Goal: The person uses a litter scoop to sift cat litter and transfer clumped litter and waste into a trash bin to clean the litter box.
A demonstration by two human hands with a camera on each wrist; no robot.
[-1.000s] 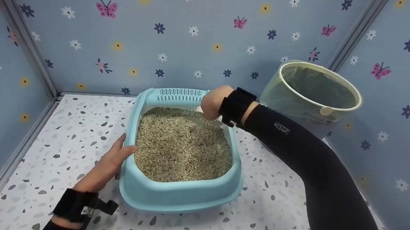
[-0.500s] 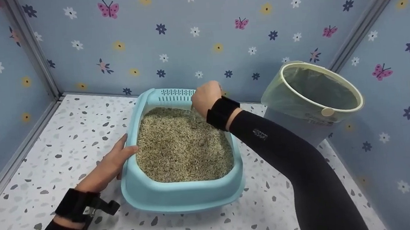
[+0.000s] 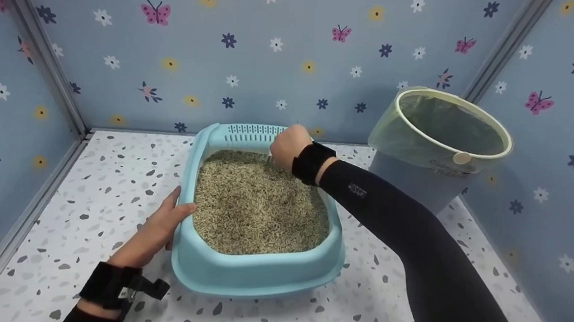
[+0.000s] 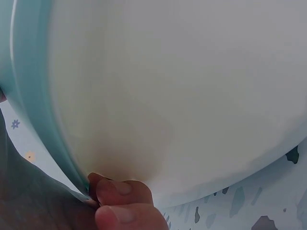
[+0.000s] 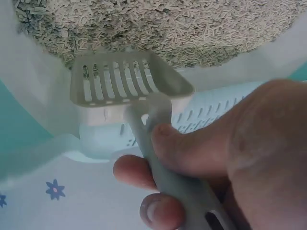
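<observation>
A light blue litter box [image 3: 259, 274] filled with pellet litter [image 3: 255, 208] sits on the floor. At its left side my left hand [image 3: 158, 228] grips the rim, thumb over the top; the left wrist view shows curled fingers [image 4: 124, 191] beneath the rim, against the box's pale outer wall. My right hand [image 3: 290, 145] is over the back right of the box. It holds a grey slotted litter scoop [image 5: 115, 112] by the handle, with the thumb along it. In the right wrist view the scoop's head is by the litter's edge and looks nearly bare. The head view mostly hides the scoop.
To the right stands a bin [image 3: 409, 177] with a cream rim and a greenish bag liner [image 3: 386, 129]. Flower-patterned panels [image 3: 239, 58] enclose the speckled white floor [image 3: 122, 192] at the back and both sides.
My right hand has moved left, then slightly down, staying over the back right of the box. Dark patches in the litter's surface have shifted. The left hand keeps its grip on the rim.
</observation>
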